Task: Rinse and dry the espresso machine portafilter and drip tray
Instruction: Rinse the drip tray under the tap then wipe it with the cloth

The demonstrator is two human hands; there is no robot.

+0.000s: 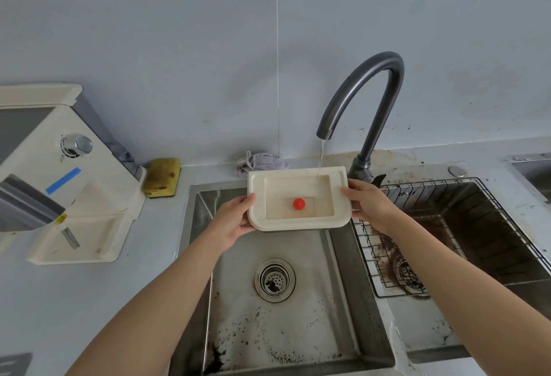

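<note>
The drip tray (280,194) is held over the sink (298,331) under the running tap (372,77), its ends clamped by the left grip (235,220) and the right grip (369,205).

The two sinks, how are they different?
The right sink has a wire rack over it; the left sink has none. The left sink's bottom is pale with dark specks; the right sink's is stained brown. The tray is held over the left sink, not the right. Both are metal with round drains.
</note>
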